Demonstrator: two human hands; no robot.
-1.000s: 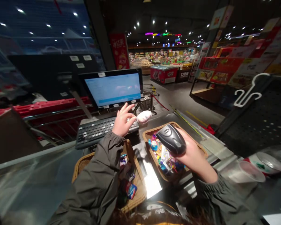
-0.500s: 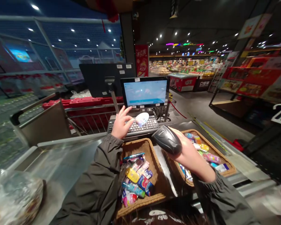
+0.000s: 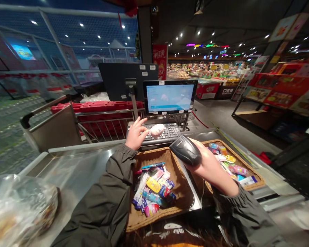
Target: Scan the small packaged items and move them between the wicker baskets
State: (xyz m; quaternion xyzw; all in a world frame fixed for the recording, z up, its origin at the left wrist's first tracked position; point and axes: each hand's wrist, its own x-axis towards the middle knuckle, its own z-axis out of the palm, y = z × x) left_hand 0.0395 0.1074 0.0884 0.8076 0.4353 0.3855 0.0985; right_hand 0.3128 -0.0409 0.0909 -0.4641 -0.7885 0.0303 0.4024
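My right hand (image 3: 208,168) is closed around a black handheld barcode scanner (image 3: 185,149), its head aimed toward the keyboard. My left hand (image 3: 135,134) pinches a small white packaged item (image 3: 157,130) between thumb and fingers, the other fingers spread, just above the dark keyboard (image 3: 167,131). A lit touchscreen monitor (image 3: 170,96) stands behind the keyboard. Below my arms sit two wicker baskets: the left basket (image 3: 180,175) and the right basket (image 3: 254,176), both filled with several small colourful packets.
A clear plastic bag (image 3: 18,206) of goods lies at the lower left on the steel counter (image 3: 74,171). Red shopping carts (image 3: 100,118) stand behind the counter. A second dark monitor back (image 3: 123,80) rises to the left. Store shelves (image 3: 275,89) and aisles stretch to the right.
The view has swung left, bringing the counter's left side and the plastic bag into sight. Both hands keep their grips, the item staying in front of the scanner.
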